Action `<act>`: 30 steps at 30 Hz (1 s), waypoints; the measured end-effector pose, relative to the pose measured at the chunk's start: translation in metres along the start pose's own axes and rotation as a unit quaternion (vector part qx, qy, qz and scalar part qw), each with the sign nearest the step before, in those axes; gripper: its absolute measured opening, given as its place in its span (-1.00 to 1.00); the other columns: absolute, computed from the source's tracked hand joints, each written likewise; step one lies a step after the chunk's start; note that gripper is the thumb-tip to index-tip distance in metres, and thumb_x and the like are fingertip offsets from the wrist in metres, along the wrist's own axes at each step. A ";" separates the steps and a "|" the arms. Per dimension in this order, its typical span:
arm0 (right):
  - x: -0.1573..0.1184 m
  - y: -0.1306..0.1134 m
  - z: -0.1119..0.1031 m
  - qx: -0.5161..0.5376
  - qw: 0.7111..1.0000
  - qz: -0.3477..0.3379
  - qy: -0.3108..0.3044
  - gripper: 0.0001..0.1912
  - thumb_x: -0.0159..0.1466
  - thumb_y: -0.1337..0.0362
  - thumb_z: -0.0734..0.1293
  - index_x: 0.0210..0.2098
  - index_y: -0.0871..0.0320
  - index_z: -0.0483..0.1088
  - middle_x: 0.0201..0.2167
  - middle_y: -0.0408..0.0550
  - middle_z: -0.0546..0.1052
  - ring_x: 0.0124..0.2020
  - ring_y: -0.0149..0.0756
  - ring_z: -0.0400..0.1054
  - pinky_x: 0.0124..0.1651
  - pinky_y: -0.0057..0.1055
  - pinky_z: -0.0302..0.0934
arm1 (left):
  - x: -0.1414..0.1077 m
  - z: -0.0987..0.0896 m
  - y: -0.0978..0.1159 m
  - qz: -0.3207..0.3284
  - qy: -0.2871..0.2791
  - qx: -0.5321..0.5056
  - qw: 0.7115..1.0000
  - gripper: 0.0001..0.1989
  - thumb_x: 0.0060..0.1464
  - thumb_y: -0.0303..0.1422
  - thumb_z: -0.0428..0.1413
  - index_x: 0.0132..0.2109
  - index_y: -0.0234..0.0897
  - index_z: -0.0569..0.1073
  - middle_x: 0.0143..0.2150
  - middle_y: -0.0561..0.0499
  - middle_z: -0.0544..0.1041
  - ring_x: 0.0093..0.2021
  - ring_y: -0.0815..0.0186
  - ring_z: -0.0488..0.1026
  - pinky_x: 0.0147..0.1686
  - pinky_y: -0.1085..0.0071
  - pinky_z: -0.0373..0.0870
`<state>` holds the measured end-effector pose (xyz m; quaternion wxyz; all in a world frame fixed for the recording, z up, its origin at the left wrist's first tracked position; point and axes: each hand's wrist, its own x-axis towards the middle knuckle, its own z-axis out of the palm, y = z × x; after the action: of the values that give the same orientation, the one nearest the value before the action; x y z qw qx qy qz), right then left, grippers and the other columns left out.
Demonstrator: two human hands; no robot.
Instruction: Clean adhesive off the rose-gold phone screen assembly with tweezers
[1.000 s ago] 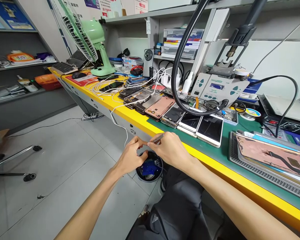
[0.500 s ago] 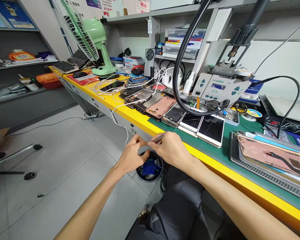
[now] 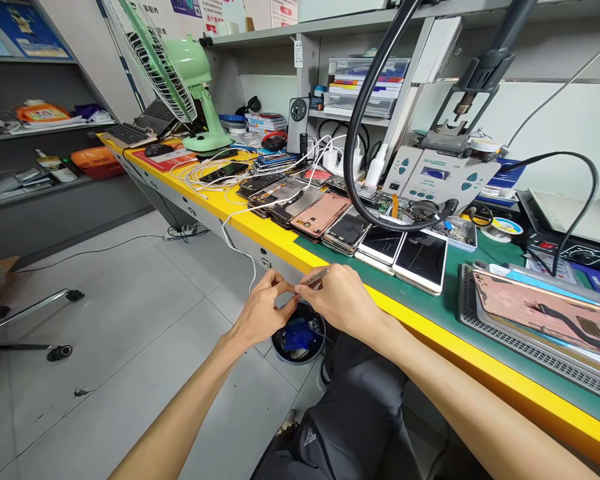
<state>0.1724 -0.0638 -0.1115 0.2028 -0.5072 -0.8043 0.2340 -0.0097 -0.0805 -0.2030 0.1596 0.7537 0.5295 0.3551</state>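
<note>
My right hand (image 3: 341, 299) is closed around a thin grey metal tool (image 3: 318, 276), whose tip points down-left. My left hand (image 3: 265, 308) meets it fingertip to fingertip, its thumb and fingers pinched near the tool's tip. Whatever small piece lies between the left fingertips is too small to make out. Both hands hang in front of the bench's yellow edge (image 3: 275, 248), above a round bin (image 3: 298, 333) with blue waste inside.
Stacked phone parts (image 3: 323, 215) and a white phone (image 3: 422, 261) line the bench front. A black cable loop (image 3: 353, 147) arches above them. White cables, a green fan (image 3: 200, 93) and a soldering station (image 3: 433, 175) stand behind. A perforated tray (image 3: 530, 357) sits at right.
The thumb of my left hand has moved up closer to its other fingertips. My right hand has stayed nearly in place with the tool, and the view has shifted slightly.
</note>
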 end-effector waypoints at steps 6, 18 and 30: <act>0.001 0.000 0.001 0.002 1.000 0.001 0.000 -0.81 0.30 0.34 0.37 -0.39 0.06 0.62 -0.34 -0.13 0.66 -0.34 -0.22 0.52 -0.34 -0.42 0.15 | 0.000 0.000 0.000 -0.002 -0.001 -0.008 1.000 -0.86 0.24 -0.29 0.12 -0.24 -0.26 0.47 -0.23 0.02 0.37 -0.29 0.32 0.34 -0.29 0.33 0.36; 0.000 -0.001 -0.001 0.001 1.000 0.000 -0.003 -0.82 0.29 0.34 0.38 -0.39 0.06 0.62 -0.36 -0.13 0.65 -0.37 -0.23 0.51 -0.36 -0.42 0.13 | 0.001 -0.001 0.004 -0.015 0.002 -0.025 1.000 -0.85 0.23 -0.27 0.10 -0.28 -0.19 0.50 -0.26 0.01 0.28 -0.31 0.29 0.30 -0.32 0.33 0.32; 0.000 0.002 0.001 0.006 1.000 -0.003 0.000 -0.81 0.30 0.34 0.37 -0.40 0.06 0.62 -0.36 -0.10 0.64 -0.35 -0.25 0.50 -0.32 -0.43 0.16 | -0.001 0.003 -0.011 -0.011 -0.041 0.031 0.999 -0.81 0.28 -0.24 0.11 -0.17 -0.29 0.48 -0.17 -0.01 0.46 -0.26 0.31 0.41 -0.27 0.32 0.43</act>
<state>0.1730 -0.0632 -0.1129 0.2065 -0.5037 -0.8043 0.2382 -0.0154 -0.0764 -0.2117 0.1615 0.7662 0.5420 0.3052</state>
